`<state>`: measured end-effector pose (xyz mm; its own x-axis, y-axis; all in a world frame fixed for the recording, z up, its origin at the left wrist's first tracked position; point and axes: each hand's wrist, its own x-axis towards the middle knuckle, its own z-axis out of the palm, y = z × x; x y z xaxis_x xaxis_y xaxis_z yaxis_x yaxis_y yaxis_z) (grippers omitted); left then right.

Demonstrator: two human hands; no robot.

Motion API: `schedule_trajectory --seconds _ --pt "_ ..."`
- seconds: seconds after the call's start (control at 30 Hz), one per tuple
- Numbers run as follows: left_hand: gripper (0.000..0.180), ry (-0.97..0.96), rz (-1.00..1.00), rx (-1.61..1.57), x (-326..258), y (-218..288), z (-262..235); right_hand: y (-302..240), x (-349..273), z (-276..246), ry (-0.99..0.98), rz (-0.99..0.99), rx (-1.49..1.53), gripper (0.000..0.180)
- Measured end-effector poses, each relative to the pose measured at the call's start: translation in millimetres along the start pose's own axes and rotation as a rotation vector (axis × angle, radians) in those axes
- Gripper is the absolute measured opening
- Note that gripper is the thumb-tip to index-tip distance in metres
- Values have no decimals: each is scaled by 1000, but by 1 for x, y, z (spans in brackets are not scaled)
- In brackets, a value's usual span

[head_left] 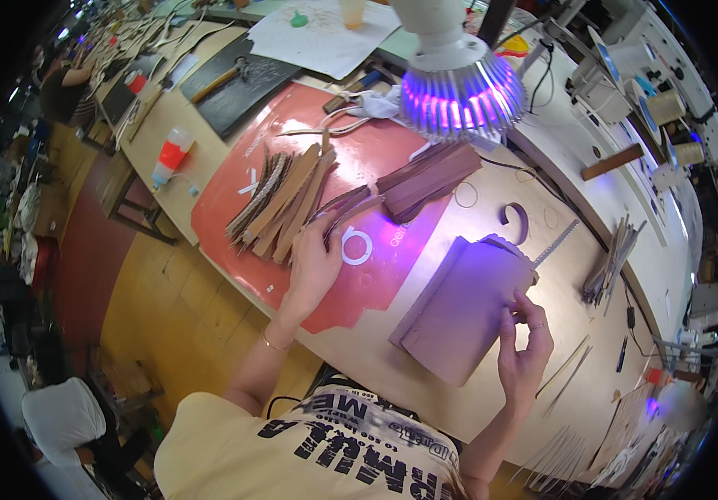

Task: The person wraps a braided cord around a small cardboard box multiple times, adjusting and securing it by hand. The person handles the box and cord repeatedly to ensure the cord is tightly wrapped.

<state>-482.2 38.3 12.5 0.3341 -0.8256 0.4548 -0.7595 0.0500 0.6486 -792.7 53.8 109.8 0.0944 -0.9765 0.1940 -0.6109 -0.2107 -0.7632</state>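
Note:
My left hand is closed on dark brown strips that look like leather, above the red sheet. Beside it on the left lies a loose pile of brown strips, some with a patterned face. A neat stack of reddish-brown strips sits beyond the held ones, under the lamp. My right hand hovers at the right edge of a brown folded panel. Its thumb and fingers are bent and apart, with nothing visible between them. A curled brown strip rests beyond the panel.
A lamp glowing purple hangs low over the table. The red sheet covers the table's middle. A hammer lies on a black board; a red-and-white bottle stands at the left edge. Thin strips and a sewing machine are right.

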Motion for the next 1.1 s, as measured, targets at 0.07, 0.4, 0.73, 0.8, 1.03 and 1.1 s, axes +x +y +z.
schedule_trajectory --seconds 0.07,0.4,0.73,0.8,1.03,1.1 --pt "25 -107 -262 -31 -7 8 0 -1 1 -1 -1 -19 -35 28" --pt "19 -264 -259 408 -2 20 -2 -10 6 2 -42 -18 -117 28" --pt "52 -154 -48 513 16 5 -1 -10 4 1 -48 -71 -144 28" --pt "60 -263 -81 450 21 0 -3 -11 5 1 -50 -78 -144 28" --pt "30 -313 -106 472 20 -1 -4 -12 5 1 -51 -79 -157 27" --pt "24 -271 -47 464 14 -1 -4 -12 5 1 -51 -75 -154 27"
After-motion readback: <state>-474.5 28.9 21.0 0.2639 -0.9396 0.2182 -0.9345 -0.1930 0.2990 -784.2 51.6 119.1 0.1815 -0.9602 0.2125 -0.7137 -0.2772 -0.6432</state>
